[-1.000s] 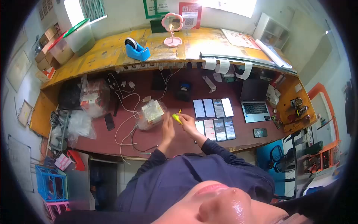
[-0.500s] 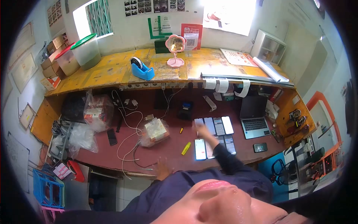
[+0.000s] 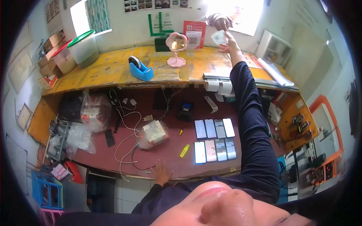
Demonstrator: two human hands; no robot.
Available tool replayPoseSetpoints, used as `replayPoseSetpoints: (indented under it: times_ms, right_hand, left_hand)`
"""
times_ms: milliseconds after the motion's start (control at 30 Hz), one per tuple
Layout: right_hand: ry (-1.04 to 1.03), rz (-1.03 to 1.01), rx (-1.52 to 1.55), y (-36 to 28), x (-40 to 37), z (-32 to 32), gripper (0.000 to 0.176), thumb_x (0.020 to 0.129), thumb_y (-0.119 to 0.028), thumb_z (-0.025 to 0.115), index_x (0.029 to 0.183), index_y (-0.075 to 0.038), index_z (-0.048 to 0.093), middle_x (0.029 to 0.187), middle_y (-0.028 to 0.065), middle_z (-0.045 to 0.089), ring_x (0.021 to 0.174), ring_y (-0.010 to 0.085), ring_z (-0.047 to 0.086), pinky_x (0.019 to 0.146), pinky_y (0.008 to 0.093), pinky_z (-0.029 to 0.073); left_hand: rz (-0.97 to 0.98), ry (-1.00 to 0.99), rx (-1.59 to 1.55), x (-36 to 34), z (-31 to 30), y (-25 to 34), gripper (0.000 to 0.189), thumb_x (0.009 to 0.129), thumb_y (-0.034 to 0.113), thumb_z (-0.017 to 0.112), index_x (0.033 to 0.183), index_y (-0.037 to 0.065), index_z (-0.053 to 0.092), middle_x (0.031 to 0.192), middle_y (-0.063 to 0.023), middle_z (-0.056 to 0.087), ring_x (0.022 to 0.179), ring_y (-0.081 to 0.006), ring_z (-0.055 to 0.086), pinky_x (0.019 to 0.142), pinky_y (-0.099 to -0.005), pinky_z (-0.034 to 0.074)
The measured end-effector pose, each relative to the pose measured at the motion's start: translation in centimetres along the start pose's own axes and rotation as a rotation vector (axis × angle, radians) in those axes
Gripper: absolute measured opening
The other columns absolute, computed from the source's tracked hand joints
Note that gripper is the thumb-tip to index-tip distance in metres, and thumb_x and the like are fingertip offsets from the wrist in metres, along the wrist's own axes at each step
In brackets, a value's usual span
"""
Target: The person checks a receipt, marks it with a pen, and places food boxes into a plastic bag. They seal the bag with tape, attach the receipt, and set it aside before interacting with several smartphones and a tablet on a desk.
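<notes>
My left hand (image 3: 162,172) lies flat at the front edge of the maroon desk, fingers spread, close to a cable end. My right hand (image 3: 230,46) is stretched far up to the bright window, its fingers apart. Beside its fingers is a small white slip of paper (image 3: 218,38). Another person's hand (image 3: 221,24) reaches in through the window and meets my fingertips just above the slip. Below my right arm, two rows of lit phones (image 3: 210,150) lie on the desk. A yellow highlighter (image 3: 184,150) is left of them.
On the upper wooden shelf stand a blue tape dispenser (image 3: 141,70), a pink mirror (image 3: 176,62) and lidded tubs (image 3: 86,51). White paper strips (image 3: 225,88) hang from its edge. A plastic-wrapped box (image 3: 152,133), cables and a dark phone (image 3: 109,138) lie on the desk's left side.
My right hand has left the phones and reached up to the window. The other person's hand has come further in, and the white slip now shows between us. My left hand stays at the desk edge.
</notes>
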State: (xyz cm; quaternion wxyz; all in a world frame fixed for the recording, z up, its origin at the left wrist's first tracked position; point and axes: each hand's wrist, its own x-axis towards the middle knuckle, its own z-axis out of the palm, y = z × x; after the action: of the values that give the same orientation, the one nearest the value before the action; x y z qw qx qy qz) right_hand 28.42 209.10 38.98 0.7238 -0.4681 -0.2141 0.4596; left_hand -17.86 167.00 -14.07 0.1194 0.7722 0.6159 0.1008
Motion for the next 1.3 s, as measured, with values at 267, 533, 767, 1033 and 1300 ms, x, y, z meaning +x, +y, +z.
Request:
replayPoseSetpoints:
  times_ms: [267, 533, 767, 1033, 1300]
  right_hand:
    - [-0.194, -0.363, 0.205, 9.1, -8.0, 0.5, 0.031, 0.088, -0.005, 0.063, 0.116, -0.002, 0.051, 0.110, 0.0116, 0.061, 0.098, 0.0266, 0.062, 0.080, 0.0445, 0.055]
    - [-1.076, 0.037, -0.686, 21.6, -41.0, -0.7, 0.031, 0.085, -0.008, 0.069, 0.112, 0.005, 0.060, 0.095, 0.0084, 0.068, 0.084, 0.0109, 0.065, 0.072, 0.0254, 0.053]
    - [-1.059, -0.107, -0.664, 23.4, -44.3, 0.5, 0.026, 0.087, -0.010, 0.067, 0.108, 0.006, 0.063, 0.091, 0.0086, 0.069, 0.079, 0.0098, 0.063, 0.071, 0.0257, 0.053]
    - [-1.155, -0.428, -0.904, 23.2, -38.3, 6.5, 0.018, 0.075, -0.007, 0.074, 0.092, -0.001, 0.069, 0.079, 0.0073, 0.068, 0.070, 0.0104, 0.062, 0.064, 0.0259, 0.050]
    - [-0.693, -0.251, -0.862, 21.4, -15.6, 18.6, 0.031, 0.090, -0.015, 0.060, 0.115, 0.004, 0.060, 0.100, 0.0121, 0.068, 0.071, 0.0154, 0.066, 0.063, 0.0268, 0.053]
  left_hand:
    - [-0.134, 0.272, -0.675, 3.3, -6.7, 2.1, 0.052, 0.084, 0.035, 0.066, 0.127, 0.007, 0.056, 0.128, -0.0183, 0.054, 0.124, -0.0362, 0.045, 0.109, -0.0449, 0.029]
    - [0.562, 0.221, -1.828, 11.7, -35.7, 9.0, 0.060, 0.098, 0.029, 0.047, 0.146, 0.001, 0.024, 0.142, -0.0233, 0.040, 0.129, -0.0308, 0.045, 0.110, -0.0428, 0.033]
    - [0.743, -0.107, -2.069, 11.2, -41.0, 6.2, 0.057, 0.098, 0.018, 0.044, 0.147, 0.001, 0.020, 0.139, -0.0268, 0.042, 0.121, -0.0336, 0.051, 0.097, -0.0428, 0.048]
    - [0.691, -0.052, -2.033, 14.4, -41.7, 1.0, 0.056, 0.097, 0.017, 0.045, 0.145, -0.002, 0.024, 0.134, -0.0271, 0.047, 0.109, -0.0278, 0.058, 0.084, -0.0340, 0.052]
    - [0.371, 0.505, -1.405, 30.7, -34.1, 0.1, 0.088, 0.080, 0.004, 0.070, 0.149, 0.004, 0.015, 0.108, -0.0094, 0.055, 0.088, -0.0167, 0.056, 0.072, -0.0251, 0.048]
